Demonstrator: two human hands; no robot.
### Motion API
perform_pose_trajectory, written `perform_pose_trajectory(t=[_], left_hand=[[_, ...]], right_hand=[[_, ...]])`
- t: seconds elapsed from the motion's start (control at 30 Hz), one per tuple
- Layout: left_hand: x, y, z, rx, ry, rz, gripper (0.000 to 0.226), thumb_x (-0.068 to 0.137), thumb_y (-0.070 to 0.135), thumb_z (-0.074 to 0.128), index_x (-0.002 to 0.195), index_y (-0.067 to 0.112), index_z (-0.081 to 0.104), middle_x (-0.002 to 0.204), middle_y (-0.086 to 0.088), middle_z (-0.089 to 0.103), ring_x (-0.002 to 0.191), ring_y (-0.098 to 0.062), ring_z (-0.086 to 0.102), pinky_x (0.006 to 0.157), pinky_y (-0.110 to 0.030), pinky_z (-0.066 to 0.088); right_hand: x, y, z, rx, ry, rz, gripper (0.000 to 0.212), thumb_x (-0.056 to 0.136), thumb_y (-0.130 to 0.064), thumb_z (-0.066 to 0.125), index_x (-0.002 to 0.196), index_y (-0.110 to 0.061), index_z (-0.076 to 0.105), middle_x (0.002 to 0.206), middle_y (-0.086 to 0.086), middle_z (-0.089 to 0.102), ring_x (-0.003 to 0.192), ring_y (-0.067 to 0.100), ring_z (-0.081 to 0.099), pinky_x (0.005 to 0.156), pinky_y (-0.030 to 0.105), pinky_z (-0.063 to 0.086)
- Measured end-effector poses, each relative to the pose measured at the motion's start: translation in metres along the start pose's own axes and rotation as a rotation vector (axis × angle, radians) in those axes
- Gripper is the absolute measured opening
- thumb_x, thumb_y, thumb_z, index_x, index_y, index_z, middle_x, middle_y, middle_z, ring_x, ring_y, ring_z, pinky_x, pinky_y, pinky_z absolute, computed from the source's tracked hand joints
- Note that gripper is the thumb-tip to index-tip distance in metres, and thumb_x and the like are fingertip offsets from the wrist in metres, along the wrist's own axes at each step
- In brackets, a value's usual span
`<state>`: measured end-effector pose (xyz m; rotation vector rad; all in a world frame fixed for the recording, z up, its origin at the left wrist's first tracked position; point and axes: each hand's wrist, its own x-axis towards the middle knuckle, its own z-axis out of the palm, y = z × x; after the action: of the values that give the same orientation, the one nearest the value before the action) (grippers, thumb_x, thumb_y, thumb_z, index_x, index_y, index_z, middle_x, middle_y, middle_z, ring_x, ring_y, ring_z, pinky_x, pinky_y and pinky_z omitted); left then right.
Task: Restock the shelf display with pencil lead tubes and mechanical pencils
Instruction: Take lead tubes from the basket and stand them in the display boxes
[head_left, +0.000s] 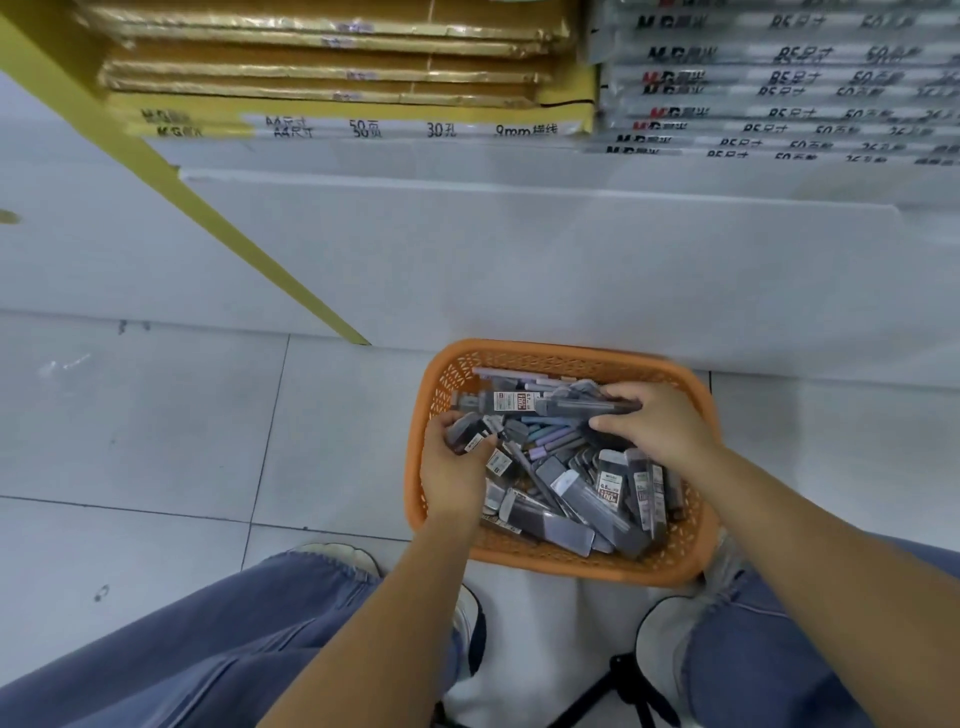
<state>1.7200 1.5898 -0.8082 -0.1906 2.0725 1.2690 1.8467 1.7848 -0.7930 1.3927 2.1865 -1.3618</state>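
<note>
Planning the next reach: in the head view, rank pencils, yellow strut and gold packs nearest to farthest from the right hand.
1. Pencils: in the basket, just left of the right hand.
2. Yellow strut: beyond the basket's far-left corner.
3. Gold packs: stacked at upper left.

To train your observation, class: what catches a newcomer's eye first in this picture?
The orange basket on the floor, lower centre, heaped with grey lead tubes. Both hands are in it: the left hand grips tubes at its left side, the right hand grips one near the far rim. Yellow paper packs lie stacked top left.
</note>
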Motion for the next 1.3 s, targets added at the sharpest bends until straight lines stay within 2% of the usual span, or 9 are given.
perform_pose_trajectory(t=[0.1, 0.27, 0.4, 0.53, 0.63, 0.8, 0.93, 1.13, 1.3], left_hand=[[-0.003, 0.011, -0.011, -0.136, -0.056, -0.03, 0.028, 0.084, 0.016, 0.079, 0.102, 0.031, 0.064, 0.098, 0.0, 0.075, 0.084, -0.023, 0.076, 0.073, -0.045, 0.063], [-0.02, 0.053, -0.026, -0.408, -0.242, -0.024, 0.016, 0.088, 0.007, 0.074, 0.1, 0.016, 0.07, 0.099, -0.015, 0.074, 0.083, -0.028, 0.07, 0.078, -0.041, 0.052], [-0.053, 0.087, -0.032, -0.482, -0.455, 0.085, 0.01, 0.096, 0.018, 0.066, 0.103, 0.014, 0.073, 0.112, -0.021, 0.073, 0.104, -0.036, 0.07, 0.091, -0.049, 0.056], [-0.083, 0.115, -0.042, -0.455, -0.476, 0.127, 0.03, 0.101, 0.028, 0.058, 0.12, 0.006, 0.066, 0.114, -0.024, 0.072, 0.108, -0.04, 0.069, 0.097, -0.053, 0.055], [-0.102, 0.137, -0.052, -0.474, -0.467, 0.2, 0.033, 0.103, 0.026, 0.055, 0.128, 0.006, 0.059, 0.113, -0.023, 0.073, 0.109, -0.041, 0.068, 0.095, -0.054, 0.056], [-0.124, 0.181, -0.072, -0.459, -0.465, 0.391, 0.029, 0.102, 0.029, 0.055, 0.121, 0.008, 0.052, 0.091, -0.012, 0.076, 0.084, -0.028, 0.075, 0.079, -0.046, 0.061], [-0.152, 0.217, -0.08, -0.395, -0.542, 0.503, 0.041, 0.082, 0.047, 0.07, 0.103, 0.013, 0.06, 0.074, -0.001, 0.062, 0.059, -0.013, 0.054, 0.06, -0.03, 0.053], [-0.187, 0.272, -0.089, -0.392, -0.644, 0.507, 0.043, 0.063, 0.04, 0.086, 0.101, 0.022, 0.078, 0.088, -0.006, 0.075, 0.074, -0.02, 0.07, 0.064, -0.03, 0.056], [-0.201, 0.308, -0.106, -0.357, -0.624, 0.547, 0.048, 0.065, 0.048, 0.085, 0.107, 0.028, 0.075, 0.099, -0.003, 0.078, 0.08, -0.016, 0.074, 0.071, -0.031, 0.058]], right_hand=[[-0.016, -0.023, -0.01, -0.034, 0.146, -0.137, 0.04, 0.083, -0.036, 0.074, 0.122, -0.033, 0.064, 0.092, -0.024, 0.059, 0.068, -0.023, 0.049, 0.054, 0.001, 0.038], [-0.057, -0.064, -0.021, 0.173, 0.069, -0.183, 0.026, 0.088, -0.041, 0.068, 0.108, -0.048, 0.053, 0.074, -0.034, 0.058, 0.064, -0.028, 0.051, 0.051, -0.005, 0.035], [-0.088, -0.086, -0.017, 0.504, -0.042, -0.212, 0.024, 0.089, -0.033, 0.069, 0.11, -0.042, 0.064, 0.089, -0.022, 0.072, 0.08, 0.0, 0.07, 0.069, 0.02, 0.057], [-0.117, -0.106, -0.015, 0.737, -0.096, -0.233, 0.02, 0.088, -0.024, 0.069, 0.107, -0.033, 0.07, 0.095, 0.0, 0.075, 0.082, 0.02, 0.074, 0.066, 0.03, 0.056], [-0.136, -0.123, -0.024, 0.738, -0.057, -0.294, 0.024, 0.091, -0.026, 0.066, 0.113, -0.035, 0.066, 0.098, 0.0, 0.075, 0.088, 0.019, 0.073, 0.077, 0.036, 0.057], [-0.163, -0.159, -0.06, 0.689, 0.07, -0.468, 0.026, 0.093, -0.024, 0.063, 0.115, -0.038, 0.064, 0.1, -0.012, 0.073, 0.09, 0.008, 0.07, 0.072, 0.025, 0.055], [-0.183, -0.191, -0.088, 0.688, 0.06, -0.56, 0.037, 0.091, -0.026, 0.064, 0.126, -0.036, 0.057, 0.114, -0.009, 0.069, 0.098, 0.011, 0.068, 0.077, 0.028, 0.053], [-0.211, -0.239, -0.113, 0.806, -0.024, -0.696, 0.03, 0.09, -0.026, 0.062, 0.117, -0.038, 0.065, 0.113, -0.002, 0.072, 0.105, 0.021, 0.068, 0.093, 0.043, 0.052], [-0.229, -0.269, -0.143, 0.594, 0.074, -0.83, 0.029, 0.092, -0.03, 0.064, 0.11, -0.052, 0.066, 0.104, -0.013, 0.073, 0.093, 0.005, 0.069, 0.073, 0.022, 0.056]])
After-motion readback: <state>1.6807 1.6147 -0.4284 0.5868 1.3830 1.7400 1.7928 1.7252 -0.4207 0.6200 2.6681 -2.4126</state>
